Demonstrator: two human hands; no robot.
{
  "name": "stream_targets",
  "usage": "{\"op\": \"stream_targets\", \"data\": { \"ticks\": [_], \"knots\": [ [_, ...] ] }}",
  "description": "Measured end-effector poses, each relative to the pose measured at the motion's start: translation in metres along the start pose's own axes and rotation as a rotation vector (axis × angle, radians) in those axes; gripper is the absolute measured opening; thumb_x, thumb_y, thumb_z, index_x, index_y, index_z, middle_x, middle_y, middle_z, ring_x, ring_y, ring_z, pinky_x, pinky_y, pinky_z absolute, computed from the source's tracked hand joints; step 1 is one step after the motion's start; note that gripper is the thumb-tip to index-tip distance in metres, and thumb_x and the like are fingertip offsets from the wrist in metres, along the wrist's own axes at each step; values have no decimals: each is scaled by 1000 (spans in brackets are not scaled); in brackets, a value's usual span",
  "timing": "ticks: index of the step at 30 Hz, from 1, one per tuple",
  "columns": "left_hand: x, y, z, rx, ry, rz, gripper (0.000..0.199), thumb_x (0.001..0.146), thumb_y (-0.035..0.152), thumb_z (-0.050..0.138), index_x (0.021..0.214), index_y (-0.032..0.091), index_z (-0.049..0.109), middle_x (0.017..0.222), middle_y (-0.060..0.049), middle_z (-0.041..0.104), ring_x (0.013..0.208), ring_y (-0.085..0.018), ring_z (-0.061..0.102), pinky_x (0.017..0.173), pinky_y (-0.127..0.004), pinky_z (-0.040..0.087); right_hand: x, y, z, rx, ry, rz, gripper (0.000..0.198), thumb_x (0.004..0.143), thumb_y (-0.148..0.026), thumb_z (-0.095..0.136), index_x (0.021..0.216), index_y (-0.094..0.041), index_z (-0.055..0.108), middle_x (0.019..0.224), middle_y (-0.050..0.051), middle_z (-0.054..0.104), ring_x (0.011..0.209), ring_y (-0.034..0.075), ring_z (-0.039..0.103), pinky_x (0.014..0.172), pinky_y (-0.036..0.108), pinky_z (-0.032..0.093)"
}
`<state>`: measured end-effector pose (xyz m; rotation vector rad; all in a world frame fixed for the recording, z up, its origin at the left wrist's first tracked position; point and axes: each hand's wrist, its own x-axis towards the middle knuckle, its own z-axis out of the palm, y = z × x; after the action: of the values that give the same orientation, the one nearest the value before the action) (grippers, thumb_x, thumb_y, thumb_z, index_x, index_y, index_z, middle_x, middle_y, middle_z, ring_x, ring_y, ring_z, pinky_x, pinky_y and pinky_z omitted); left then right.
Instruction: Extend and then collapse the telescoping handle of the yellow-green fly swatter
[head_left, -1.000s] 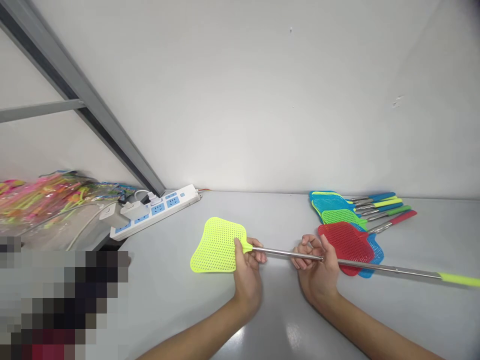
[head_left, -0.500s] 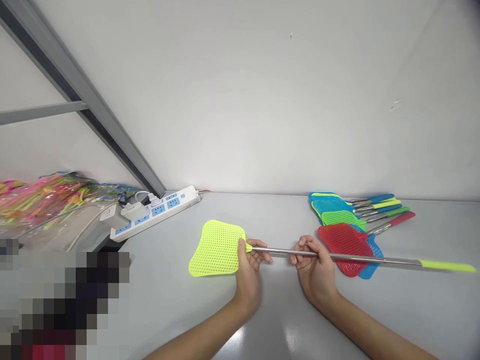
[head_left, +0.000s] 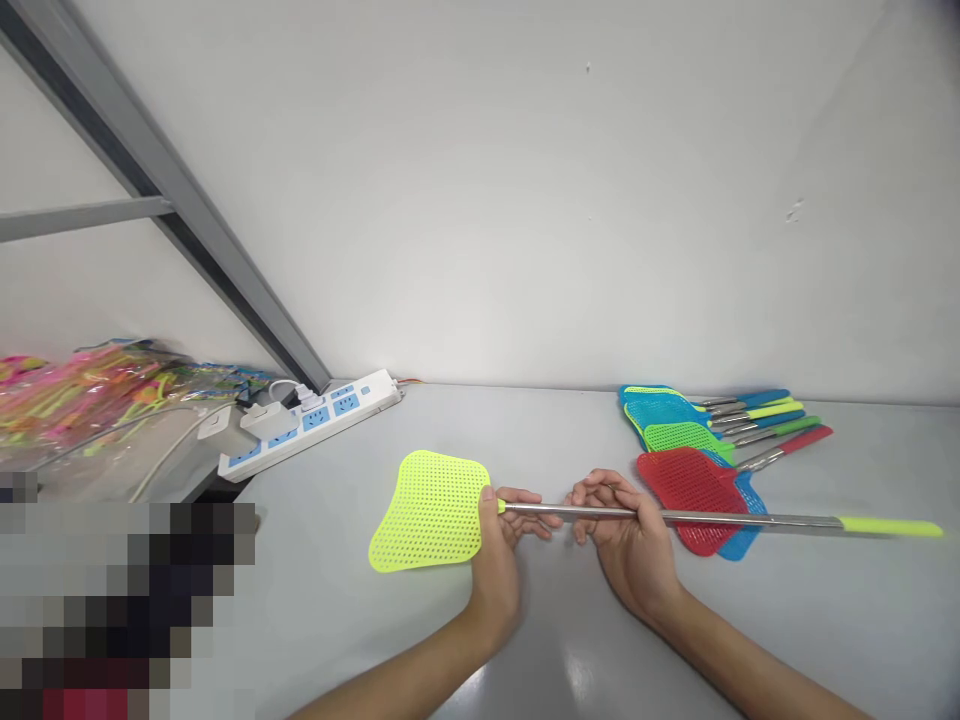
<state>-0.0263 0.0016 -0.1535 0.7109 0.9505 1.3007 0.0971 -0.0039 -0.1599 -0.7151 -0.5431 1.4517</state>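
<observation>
A yellow fly swatter [head_left: 431, 512] with a perforated head and a long metal rod lies level across both my hands, its yellow grip reaching far right. My left hand [head_left: 501, 550] pinches it where head meets rod, thumb on top. Farther along, my right hand [head_left: 634, 540] has its thumb over the rod and fingers curled beneath. Under the rod's right part lies a red fly swatter [head_left: 690, 495], overlapping a blue swatter head [head_left: 742, 535] on the table. Behind these is a pile of swatters with a green head [head_left: 679, 437] and blue heads [head_left: 660, 408].
A white power strip [head_left: 315, 425] with plugged-in chargers lies at the left, against a grey metal frame post [head_left: 225, 270]. Beyond it are clear bags of colourful items [head_left: 97, 400]. A pale wall [head_left: 525, 200] rises behind the grey table [head_left: 322, 600].
The yellow swatter's head has dropped slightly and shifted a little left, leaving the rod more level. Both hands keep their hold, their fingers a bit closer together.
</observation>
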Motion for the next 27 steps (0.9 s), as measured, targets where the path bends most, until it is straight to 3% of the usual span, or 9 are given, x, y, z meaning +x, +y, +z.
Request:
{"op": "stream_targets", "data": {
  "ticks": [4,13,27],
  "knots": [
    [-2,0,0,-11,3,5,42,80,46,34,70,14,57,58,-6,64,61,-19,60,59,-31,43,-1,-2,1,-29,-25,26,23,74,-30,37,80,-18,56,74,8,59,72,22,54,51,29,40],
    [-5,-1,-1,-6,-26,-6,44,81,47,29,73,13,57,61,-7,65,61,-19,60,60,-32,44,0,0,-2,2,-79,40,26,77,-26,33,84,-18,56,80,9,61,70,21,55,53,30,40],
    [5,-4,1,-30,69,-19,40,80,47,34,74,12,54,56,-7,62,59,-19,60,59,-30,43,8,3,-1,33,75,4,25,77,-30,38,76,-17,59,66,5,55,62,16,50,52,27,40]
  ]
}}
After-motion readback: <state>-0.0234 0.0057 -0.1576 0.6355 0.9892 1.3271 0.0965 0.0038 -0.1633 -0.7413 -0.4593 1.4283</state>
